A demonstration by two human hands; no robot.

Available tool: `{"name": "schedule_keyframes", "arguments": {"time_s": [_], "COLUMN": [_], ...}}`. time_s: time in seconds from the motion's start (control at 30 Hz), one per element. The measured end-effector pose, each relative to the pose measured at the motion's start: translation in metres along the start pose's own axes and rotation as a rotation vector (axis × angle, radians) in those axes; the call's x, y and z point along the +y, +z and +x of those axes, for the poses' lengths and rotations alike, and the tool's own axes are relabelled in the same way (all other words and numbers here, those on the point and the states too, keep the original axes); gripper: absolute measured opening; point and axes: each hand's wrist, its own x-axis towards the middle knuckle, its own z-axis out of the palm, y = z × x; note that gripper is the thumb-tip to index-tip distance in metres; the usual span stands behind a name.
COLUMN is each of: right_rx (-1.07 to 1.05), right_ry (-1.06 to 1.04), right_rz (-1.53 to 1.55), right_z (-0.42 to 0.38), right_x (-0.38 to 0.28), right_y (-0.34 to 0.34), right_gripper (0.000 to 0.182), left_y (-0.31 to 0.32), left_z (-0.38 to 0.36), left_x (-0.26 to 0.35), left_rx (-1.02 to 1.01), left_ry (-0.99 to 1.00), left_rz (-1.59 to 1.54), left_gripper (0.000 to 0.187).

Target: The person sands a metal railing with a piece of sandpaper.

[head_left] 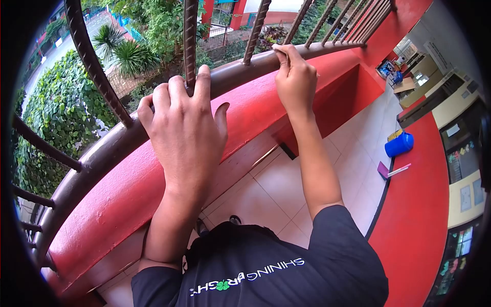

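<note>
My left hand (184,115) lies across the thick brown metal rail (235,75), beside one of the twisted upright bars (191,38). Its fingers are spread over the rail, and the thumb stands apart on the near side. Farther along to the right, my right hand (297,79) is closed at the rail, thumb and index finger pinched together at its upper edge. Whatever may be between those fingertips is too small or hidden to make out. Below the rail runs a red painted ledge (255,105), which curves from lower left to upper right.
Pale floor tiles (271,197) lie beneath me. Along the red wall (409,220) at right are a blue bin (399,145) and a purple dustpan (383,170) with a light handle. A cardboard box (404,85) sits farther off. Leafy plants (66,123) grow beyond the bars.
</note>
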Motion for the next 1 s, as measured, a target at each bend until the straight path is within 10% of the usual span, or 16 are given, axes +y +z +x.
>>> {"name": "schedule_keyframes", "arguments": {"time_s": [0.9, 1.0], "right_rx": [0.049, -0.029], "right_ry": [-0.105, 0.132], "right_rz": [0.234, 0.050], "right_z": [-0.017, -0.012], "right_x": [-0.015, -0.003], "right_y": [0.010, 0.000], "right_gripper": [0.007, 0.007], "left_y": [0.004, 0.002], "left_z": [0.000, -0.001], "left_x": [0.001, -0.001], "left_rx": [0.055, 0.059], "left_ry": [0.001, 0.009], "left_rz": [0.003, -0.004], "left_gripper": [0.062, 0.062]}}
